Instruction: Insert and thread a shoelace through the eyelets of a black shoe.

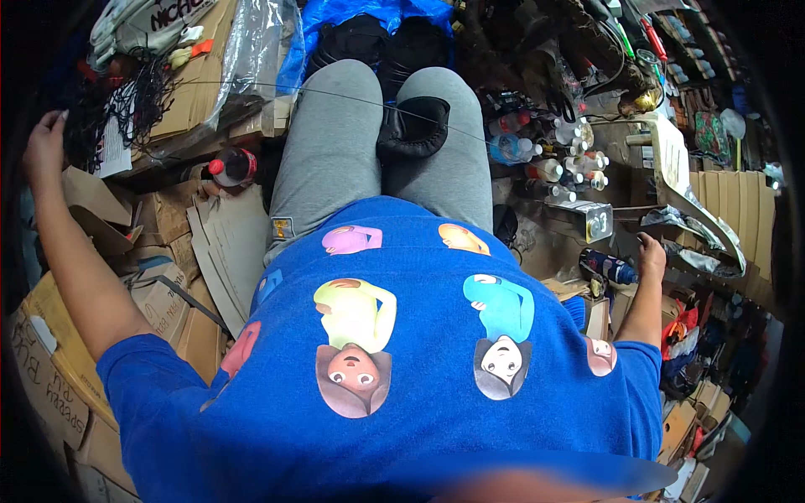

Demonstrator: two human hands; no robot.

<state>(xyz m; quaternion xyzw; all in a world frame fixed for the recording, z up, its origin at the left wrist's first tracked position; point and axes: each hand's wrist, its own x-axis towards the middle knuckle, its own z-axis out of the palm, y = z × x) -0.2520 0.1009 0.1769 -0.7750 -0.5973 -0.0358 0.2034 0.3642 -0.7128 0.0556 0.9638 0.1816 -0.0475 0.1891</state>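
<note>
Blue shirt (423,310) amid cardboard (228,256) and bottles (546,170), left hand (45,147) near black cords (149,102)

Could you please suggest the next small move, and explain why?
Perhaps bring the left hand inward toward the right hand: they are spread wide apart, and a thin dark thread stretches across the grey trousers between them, though its ends are hard to see.

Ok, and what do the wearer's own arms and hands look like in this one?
Short blue sleeves cover the upper arms, part of a blue shirt printed with colourful cartoon figures. Below them the forearms are bare. The left hand and right hand show no gloves, and no watch or band is visible at either wrist.
</note>
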